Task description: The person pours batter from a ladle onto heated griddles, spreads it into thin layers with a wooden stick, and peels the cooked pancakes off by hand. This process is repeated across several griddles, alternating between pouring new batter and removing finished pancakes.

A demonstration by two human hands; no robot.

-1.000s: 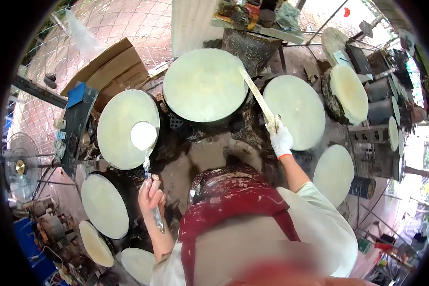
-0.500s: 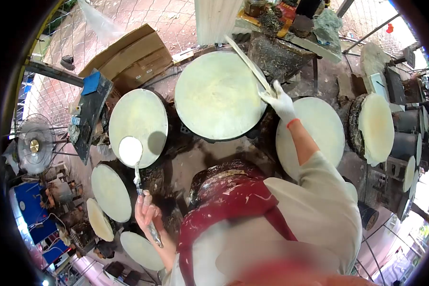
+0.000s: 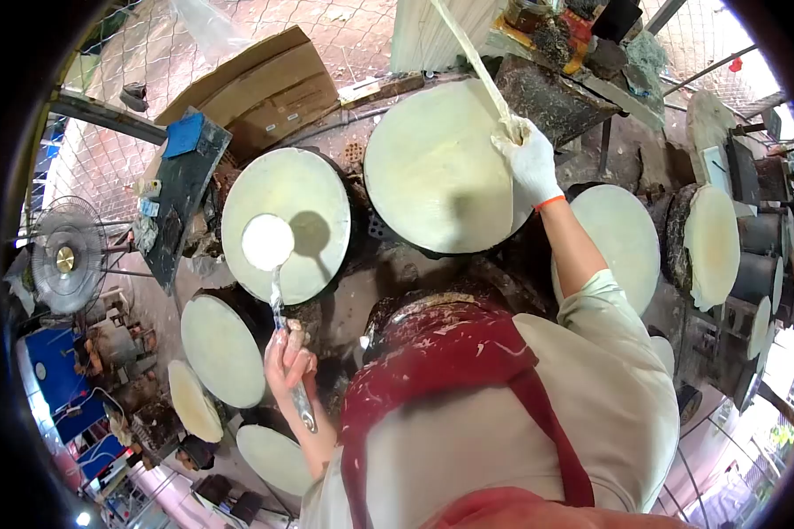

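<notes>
Our left hand [image 3: 288,355] grips the ladle [image 3: 268,242], which still hovers full over the left disc [image 3: 313,189]. Our gloved right hand [image 3: 531,163], fist closed on the stick [image 3: 470,55], has swung up past the middle disc [image 3: 437,167], so lifting looks finished there.

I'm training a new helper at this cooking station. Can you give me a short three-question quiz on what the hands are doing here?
1. True or false: the white-gloved right hand grips a long pale flat stick.
2. What does the bare left hand hold?
A. metal ladle full of white batter
B. knife
C. brush
3. Fill in: the ladle's bowl hangs over a round pale ___.

Key: 1 true; 2 A; 3 steaming cloth surface.
</notes>
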